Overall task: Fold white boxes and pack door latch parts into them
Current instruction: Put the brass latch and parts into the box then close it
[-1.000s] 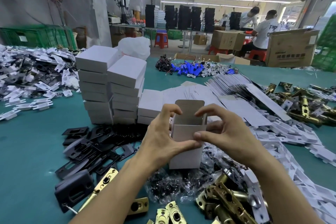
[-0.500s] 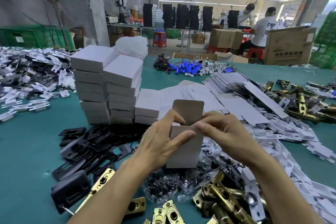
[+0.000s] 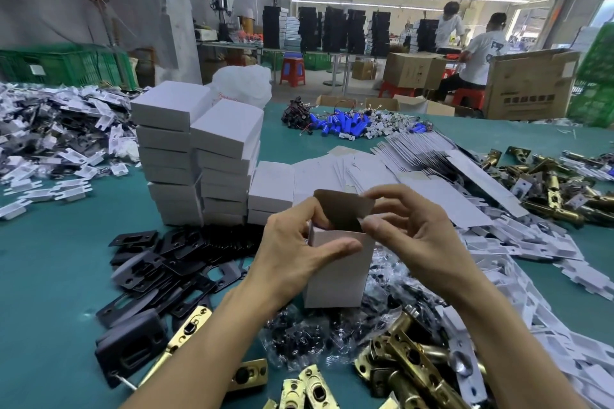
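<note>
White box (image 3: 335,279) upright between my hands, near the tabletop's (image 3: 50,276) front edge.
My left hand (image 3: 292,252) grips it at the upper left, thumb across the front. Since half a second ago the brown-lined top flap (image 3: 345,209) has curled forward, and my right hand (image 3: 422,236) has risen to pinch its right corner.

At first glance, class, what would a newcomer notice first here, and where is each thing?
Centre front, the left hand and right hand hold an upright white box, its top flap open. Behind them to the left stands a stack of closed white boxes. Black plates lie left of the box and brass latches in front on the right.
</note>
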The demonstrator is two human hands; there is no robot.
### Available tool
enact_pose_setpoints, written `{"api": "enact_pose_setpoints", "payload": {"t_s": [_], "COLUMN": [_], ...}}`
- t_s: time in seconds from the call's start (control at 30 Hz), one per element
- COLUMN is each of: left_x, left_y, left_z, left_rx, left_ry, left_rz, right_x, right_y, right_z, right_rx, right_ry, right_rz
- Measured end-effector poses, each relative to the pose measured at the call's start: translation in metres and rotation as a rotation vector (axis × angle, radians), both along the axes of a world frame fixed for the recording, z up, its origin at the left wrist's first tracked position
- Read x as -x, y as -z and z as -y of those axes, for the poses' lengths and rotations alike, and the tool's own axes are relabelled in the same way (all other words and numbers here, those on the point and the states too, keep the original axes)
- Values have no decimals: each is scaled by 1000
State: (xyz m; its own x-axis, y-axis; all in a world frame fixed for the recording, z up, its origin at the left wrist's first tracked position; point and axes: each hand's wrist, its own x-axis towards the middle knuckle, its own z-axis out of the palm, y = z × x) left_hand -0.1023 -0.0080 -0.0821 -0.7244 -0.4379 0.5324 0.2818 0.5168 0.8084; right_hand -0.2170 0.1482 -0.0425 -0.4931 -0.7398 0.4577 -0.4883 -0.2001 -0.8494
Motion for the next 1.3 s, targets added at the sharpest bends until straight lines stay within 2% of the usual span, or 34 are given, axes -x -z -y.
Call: {"api": "enact_pose_setpoints", "payload": {"t_s": [0.1,0.2,0.33,0.47,0.67,0.83,1.0,1.13,1.3], "left_x": [0,-3,-8,-15,-22,-25,-27,-28,-29], "left_y": [-5,-12,-30,-48,-57,-63,-69,-71,-70], "left_z": [-5,-7,-3,5,9,13,13,10,12], "left_rx": [-10,-85,-81,41,-5,-33,59,192,298], "left_ry": [-36,-44,22,67,91,106,55,-64,-85], "left_rz": [-52,-42,101,225,298,388,390,317,297], "right_x": [0,-1,-2,-5,3,5,6,-1,-6], "right_y": [-2,-4,-6,-10,-12,-11,-13,-12,-12], "right_z": [1,1,0,0,-6,-8,-10,-5,-1], "right_rx": [32,-13,-63,-72,-79,-112,-169,-171,-144], "right_ry": [25,60,111,98,36,42,9,96,121], "right_rz": [41,-35,-122,-148,-40,-34,-21,-116,-238]}}
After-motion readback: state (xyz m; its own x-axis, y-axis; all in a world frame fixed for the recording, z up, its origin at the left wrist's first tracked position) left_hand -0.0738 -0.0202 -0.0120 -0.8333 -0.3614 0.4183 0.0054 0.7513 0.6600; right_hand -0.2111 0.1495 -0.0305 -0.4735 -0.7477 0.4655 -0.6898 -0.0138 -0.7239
